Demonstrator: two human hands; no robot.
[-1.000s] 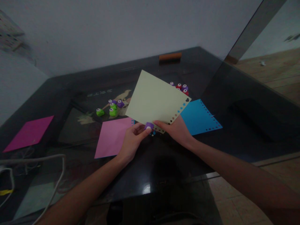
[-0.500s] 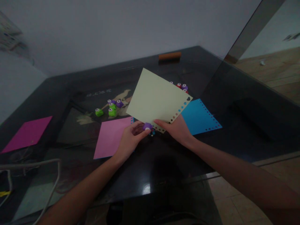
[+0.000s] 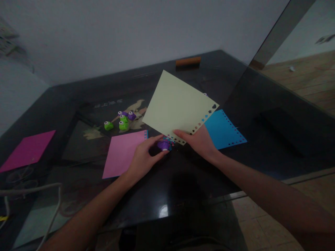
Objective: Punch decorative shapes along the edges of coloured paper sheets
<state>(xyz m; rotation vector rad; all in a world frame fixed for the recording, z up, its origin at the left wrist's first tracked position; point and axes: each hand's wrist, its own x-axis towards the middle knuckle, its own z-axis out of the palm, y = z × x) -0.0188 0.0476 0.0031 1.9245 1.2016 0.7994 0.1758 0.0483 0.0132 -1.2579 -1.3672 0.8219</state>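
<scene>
My right hand (image 3: 200,141) grips a pale yellow paper sheet (image 3: 179,103) by its lower edge, thumb on top. The sheet is tilted up above the table, and small shaped holes, with one heart at the corner, run along that edge. My left hand (image 3: 143,153) holds a purple craft punch (image 3: 163,144) between thumb and fingers, just below the sheet's near corner. Tiny coloured paper cut-outs (image 3: 171,141) lie beside the punch. Under the left hand is a pink paper sheet (image 3: 121,153). A blue sheet (image 3: 222,129) with punched edges lies beyond my right wrist.
Several green and purple punches (image 3: 123,120) stand at the left. Further left lie a magenta sheet (image 3: 28,150) and a white cable-like loop (image 3: 34,190). An orange-brown roll (image 3: 187,62) rests at the back of the dark glossy table (image 3: 146,202).
The purple punch is now tilted and sits a little lower in my left hand. The yellow sheet has moved slightly up and right, hiding most of the punches behind it.
</scene>
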